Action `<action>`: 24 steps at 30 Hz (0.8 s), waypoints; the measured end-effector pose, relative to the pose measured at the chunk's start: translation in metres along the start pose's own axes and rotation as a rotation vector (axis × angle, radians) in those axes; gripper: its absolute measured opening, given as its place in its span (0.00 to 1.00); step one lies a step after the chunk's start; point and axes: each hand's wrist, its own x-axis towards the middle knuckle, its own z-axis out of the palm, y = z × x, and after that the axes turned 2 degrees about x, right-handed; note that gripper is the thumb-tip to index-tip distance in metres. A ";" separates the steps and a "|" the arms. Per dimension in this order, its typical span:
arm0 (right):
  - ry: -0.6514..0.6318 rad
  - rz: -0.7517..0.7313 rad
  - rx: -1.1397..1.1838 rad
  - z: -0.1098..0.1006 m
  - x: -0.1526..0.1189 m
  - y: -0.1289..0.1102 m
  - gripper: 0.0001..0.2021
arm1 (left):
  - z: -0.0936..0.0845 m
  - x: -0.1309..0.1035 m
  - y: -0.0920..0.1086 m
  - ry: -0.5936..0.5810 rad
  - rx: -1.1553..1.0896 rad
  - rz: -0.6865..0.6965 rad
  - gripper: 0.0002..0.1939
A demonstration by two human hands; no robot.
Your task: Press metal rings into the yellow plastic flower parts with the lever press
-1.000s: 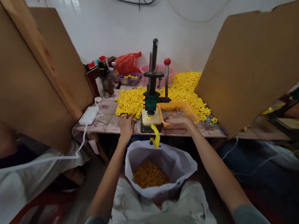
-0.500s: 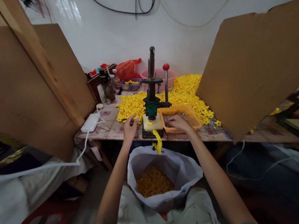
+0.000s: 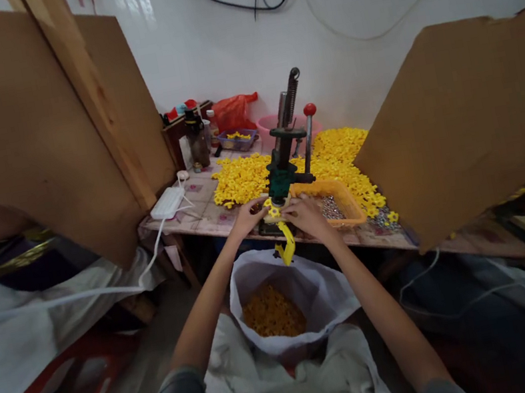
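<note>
My left hand [image 3: 249, 218] is at the left of the green hand press [image 3: 281, 176], its fingers closed at a small yellow flower-shaped plastic piece [image 3: 273, 209] under the press head. From the right, my right hand [image 3: 307, 215] reaches to the same spot with fingertips pinched together; whatever they hold is too small to make out. A yellow chute [image 3: 287, 244] slopes down from the front of the press. Below it, a white sack [image 3: 328, 310] between my legs holds many similar pieces. An orange basket [image 3: 352, 208] of small metal parts stands just behind my right hand.
Heaps of yellow pieces [image 3: 242, 180] cover the table behind the press. The red-knobbed lever [image 3: 309, 137] rises at its right. Cardboard panels [image 3: 472, 119] flank the table. A white power strip [image 3: 168, 203], a dark bottle [image 3: 197, 139] and a pink basin [image 3: 268, 129] also stand there.
My right hand has left the orange basket and moved left to the press. My left hand has moved in from the pile's edge to the yellow piece. The camera view has shifted.
</note>
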 end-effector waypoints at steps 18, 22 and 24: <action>0.221 -0.241 0.011 0.006 -0.013 -0.016 0.18 | 0.001 -0.010 0.012 -0.146 -0.081 0.035 0.28; 0.790 0.050 0.234 -0.030 0.030 0.002 0.23 | 0.003 -0.008 0.012 -0.103 -0.083 -0.027 0.30; 1.020 0.225 0.367 -0.052 0.077 0.016 0.24 | 0.004 -0.006 0.012 -0.106 -0.089 -0.050 0.29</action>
